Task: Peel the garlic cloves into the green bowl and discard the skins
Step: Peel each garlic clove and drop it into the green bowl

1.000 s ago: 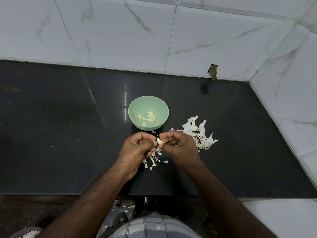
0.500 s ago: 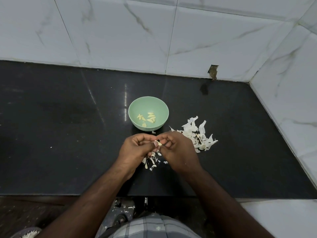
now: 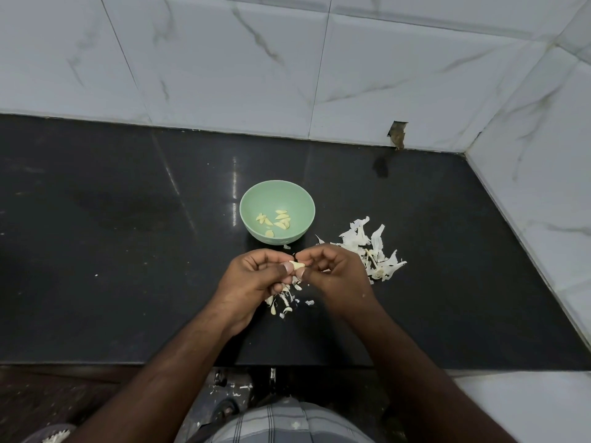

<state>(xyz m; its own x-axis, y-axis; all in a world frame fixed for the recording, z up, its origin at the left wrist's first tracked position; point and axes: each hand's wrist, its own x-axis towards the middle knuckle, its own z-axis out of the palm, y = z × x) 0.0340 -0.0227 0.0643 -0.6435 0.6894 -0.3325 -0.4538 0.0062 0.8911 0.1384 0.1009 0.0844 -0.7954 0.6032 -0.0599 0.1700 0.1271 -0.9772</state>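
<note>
Pinching one clove (image 3: pixel 297 265) between them just short of the bowl (image 3: pixel 248 199), both hands (image 3: pixel 256 276) (image 3: pixel 332 270) work at its skin, several peeled cloves (image 3: pixel 275 220) already inside, skins (image 3: pixel 371 247) heaped alongside, none yet discarded.

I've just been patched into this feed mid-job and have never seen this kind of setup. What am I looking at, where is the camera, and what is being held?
No machine here: a person works with bare hands, filmed by one wide-angle camera worn on their head, looking forward and down. The left hand and right hand together pinch one garlic clove above a black counter. Behind the hands stands a green bowl holding several peeled cloves. A pile of white skins lies to the right, and smaller skin scraps lie beneath the hands. Marble-look tiled walls enclose the back and right side.
</note>
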